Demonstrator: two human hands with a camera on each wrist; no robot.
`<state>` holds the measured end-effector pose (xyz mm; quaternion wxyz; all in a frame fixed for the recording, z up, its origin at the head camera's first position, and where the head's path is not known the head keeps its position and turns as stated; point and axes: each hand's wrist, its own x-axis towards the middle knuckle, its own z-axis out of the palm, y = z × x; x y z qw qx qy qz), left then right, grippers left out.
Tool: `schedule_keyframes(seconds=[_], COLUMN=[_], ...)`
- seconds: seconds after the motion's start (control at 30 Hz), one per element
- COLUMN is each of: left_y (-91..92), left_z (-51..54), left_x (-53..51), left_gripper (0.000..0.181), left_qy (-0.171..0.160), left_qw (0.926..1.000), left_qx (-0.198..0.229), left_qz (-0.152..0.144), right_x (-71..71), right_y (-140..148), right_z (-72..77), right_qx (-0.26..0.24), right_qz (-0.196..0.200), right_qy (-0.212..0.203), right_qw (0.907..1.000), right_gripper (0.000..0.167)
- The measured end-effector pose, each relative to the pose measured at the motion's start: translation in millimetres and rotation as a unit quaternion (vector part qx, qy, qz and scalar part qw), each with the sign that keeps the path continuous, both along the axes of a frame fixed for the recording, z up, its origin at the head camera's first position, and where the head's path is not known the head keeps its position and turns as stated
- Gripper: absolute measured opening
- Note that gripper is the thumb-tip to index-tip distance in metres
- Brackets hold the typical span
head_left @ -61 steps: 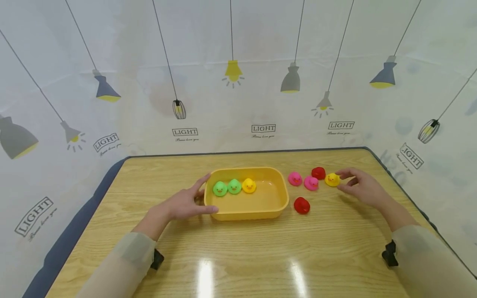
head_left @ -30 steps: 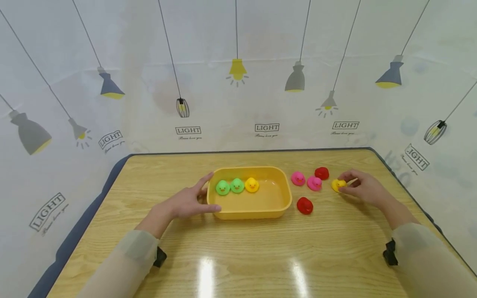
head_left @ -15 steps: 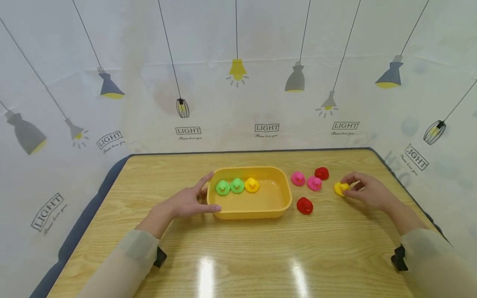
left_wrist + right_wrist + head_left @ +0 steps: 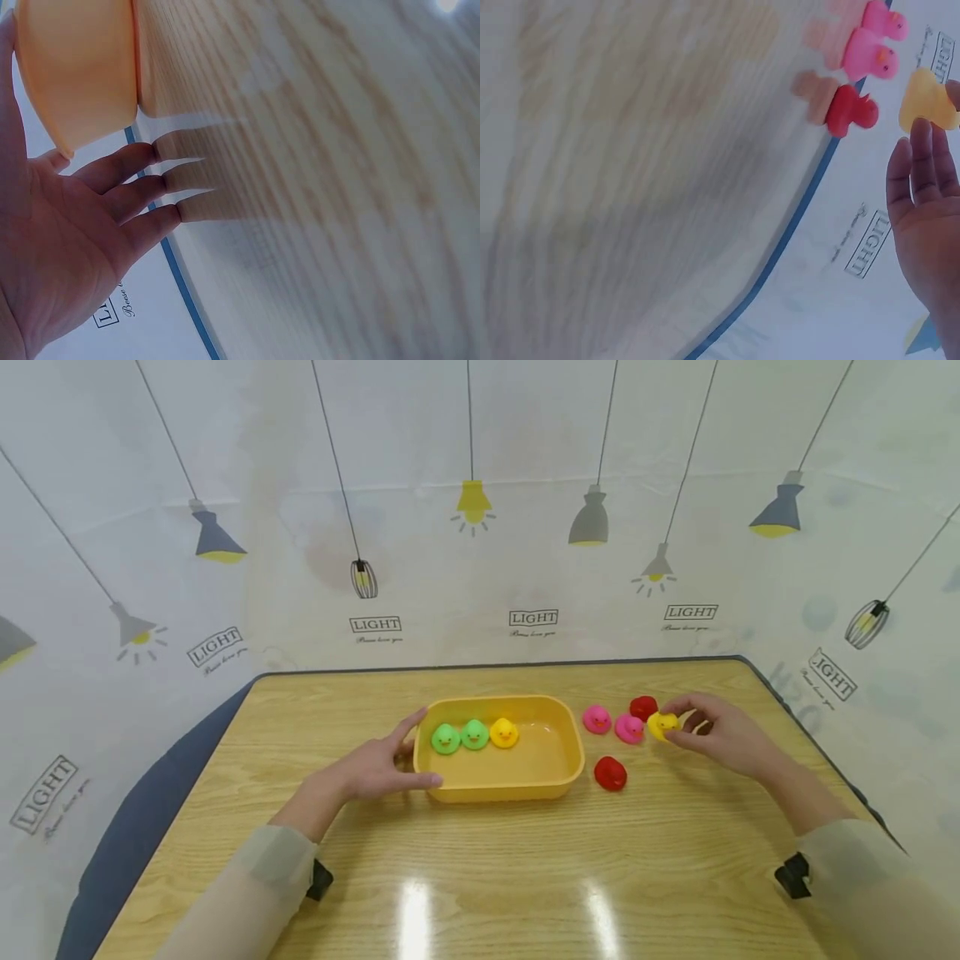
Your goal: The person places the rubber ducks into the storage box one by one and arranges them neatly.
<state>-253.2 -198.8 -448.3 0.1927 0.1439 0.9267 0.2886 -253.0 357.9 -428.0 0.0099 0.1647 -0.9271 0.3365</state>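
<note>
Duck point(image 4: 662, 727), yellow, pinched between the thumb and fingers of my right hand point(image 4: 723, 739); in the right wrist view it looks raised off the wooden table point(image 4: 360, 885). The yellow tray point(image 4: 498, 794) lies apart, to its left, long axis running left to right, so the right end faces the duck. Two pink ducks point(image 4: 630, 728) sit between that end and my pinch. One red duck point(image 4: 643, 707) rests just beyond and left of the pinch, and another red duck point(image 4: 611, 773) lies closer to me, near the tray's right end. My left hand point(image 4: 371, 770) is at the opposite end, thumb on the near rim, forefinger at the far rim, the remaining fingers spread. Inside the tray, two green ducks point(image 4: 475, 735) and a second yellow duck point(image 4: 504, 733) sit in a row from the left end to about the middle. My right hand is nearer to all the loose ducks; my left, to those inside.
</note>
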Motion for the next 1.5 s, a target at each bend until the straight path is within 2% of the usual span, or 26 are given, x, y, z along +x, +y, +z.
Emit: schedule_keyframes(seconds=[0.33, 0.47, 0.7, 0.8, 1.03, 1.2, 1.5], left_y=[0.3, 0.3, 0.4, 0.7, 1.0, 1.8, 1.6], left_z=[-1.7, -1.1, 0.4, 0.1, 0.9, 1.9, 2.2], left_x=[1.6, 2.3, 2.4, 1.8, 2.8, 3.8, 3.4], left_gripper=[0.122, 0.122, 0.123, 0.122, 0.123, 0.123, 0.124], left_qy=[-0.002, 0.001, 0.000, -0.002, -0.004, -0.002, -0.002], left_qw=[1.0000, 1.0000, 1.0000, 1.0000, 1.0000, 1.0000, 1.0000], left_qx=[0.005, 0.006, 0.007, 0.004, 0.003, 0.003, 0.000], left_qz=[0.002, 0.001, 0.001, 0.001, 0.002, -0.001, 0.001], right_x=[-7.0, -11.8, -19.8, -22.2, -30.7, -38.4, -49.4], right_y=[-45, -65, -95, -106, -134, -151, -168], right_z=[12.1, 17.4, 21.8, 21.7, 13.9, 4.3, -7.7], right_qx=[-0.039, -0.047, -0.070, -0.067, -0.065, -0.039, -0.020], right_qz=[0.045, 0.056, 0.063, 0.071, 0.081, 0.085, 0.099], right_qy=[0.027, 0.018, -0.027, -0.021, -0.028, -0.014, -0.011], right_qw=[0.9979, 0.9971, 0.9952, 0.9950, 0.9942, 0.9955, 0.9948], right_gripper=[0.030, 0.032, 0.040, 0.038, 0.034, 0.033, 0.031])
